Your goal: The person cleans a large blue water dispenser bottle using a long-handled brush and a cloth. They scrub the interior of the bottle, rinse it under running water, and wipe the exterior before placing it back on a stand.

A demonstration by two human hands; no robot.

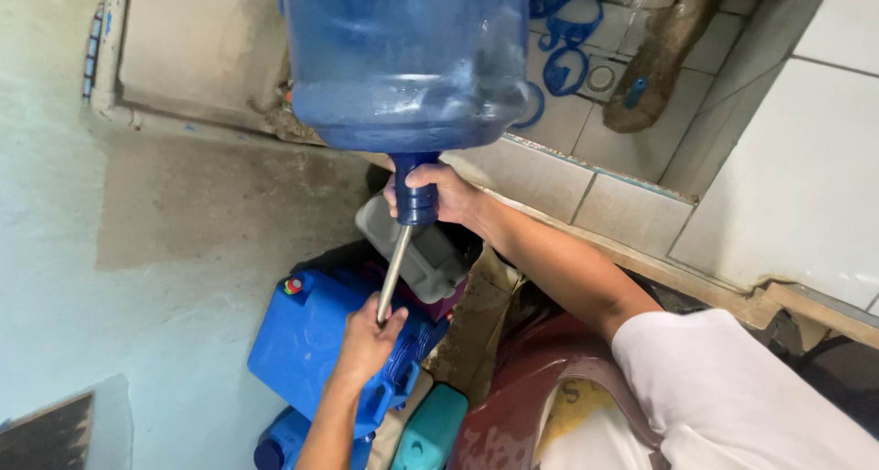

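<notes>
The top of the big blue bottle (407, 58) is cut off by the picture's edge. Its neck is hidden by the right hand (438, 194). The end of the metal rod (394, 264) is covered by the left hand (366, 342). The teal container (430, 429) is cut off below.

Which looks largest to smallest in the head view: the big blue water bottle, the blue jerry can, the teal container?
1. Big blue water bottle, though it is nearest the camera.
2. Blue jerry can.
3. Teal container, partly cut off, so its rank is unsure.
</notes>
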